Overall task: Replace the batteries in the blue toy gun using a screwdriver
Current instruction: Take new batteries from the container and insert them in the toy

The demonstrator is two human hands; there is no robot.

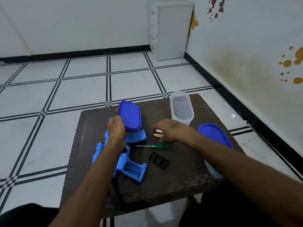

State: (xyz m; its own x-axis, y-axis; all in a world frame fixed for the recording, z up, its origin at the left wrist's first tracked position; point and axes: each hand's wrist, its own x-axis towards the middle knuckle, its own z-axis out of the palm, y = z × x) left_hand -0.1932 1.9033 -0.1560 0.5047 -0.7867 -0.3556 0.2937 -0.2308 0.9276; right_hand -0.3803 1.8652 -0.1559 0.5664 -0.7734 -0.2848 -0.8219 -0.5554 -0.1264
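Observation:
The blue toy gun (131,167) lies on the dark table (180,176) with its battery compartment open and empty. Its black cover (159,161) lies just to the right. A green-handled screwdriver (154,146) lies between the gun and my right hand. My left hand (117,130) grips the near edge of a blue lid (130,115), tilted up off the table. My right hand (168,131) reaches over several gold and black batteries (157,134) and its fingers curl onto them. A blue gun part (136,136) lies under the lifted lid.
A clear plastic container (182,108) stands open at the table's far right. A second blue-lidded container (214,136) sits at the right edge behind my right forearm. A white drawer cabinet (170,30) stands in the room's corner on the tiled floor.

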